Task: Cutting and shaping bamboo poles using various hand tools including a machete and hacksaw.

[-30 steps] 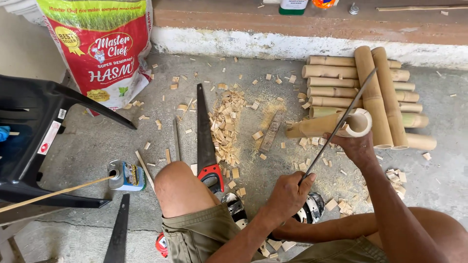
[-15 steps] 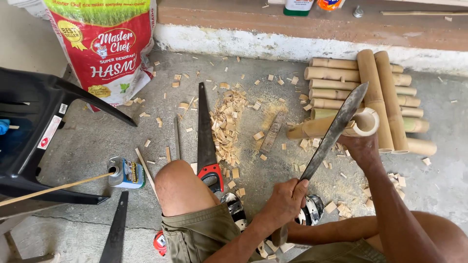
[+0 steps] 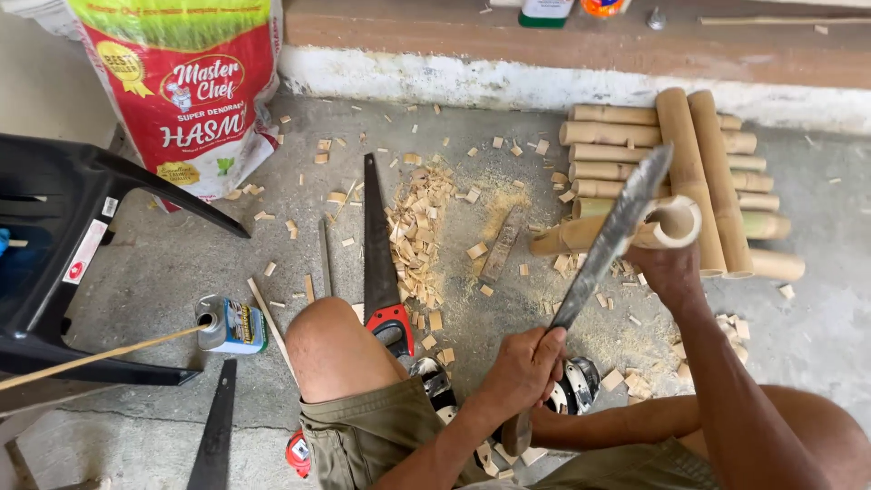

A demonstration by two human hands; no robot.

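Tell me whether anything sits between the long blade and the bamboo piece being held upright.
Nothing visible does. The left hand holds the long blade, which crosses just in front of the bamboo piece gripped from below by the right hand; no chip or tool lies between them.

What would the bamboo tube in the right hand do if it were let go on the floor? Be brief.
The bamboo tube looks round and smooth, so it would probably roll on the concrete floor. Its open end shows it is hollow, so it is likely light for its size. It looks stiff, like the stacked bamboo pieces behind it, and unlikely to bend.
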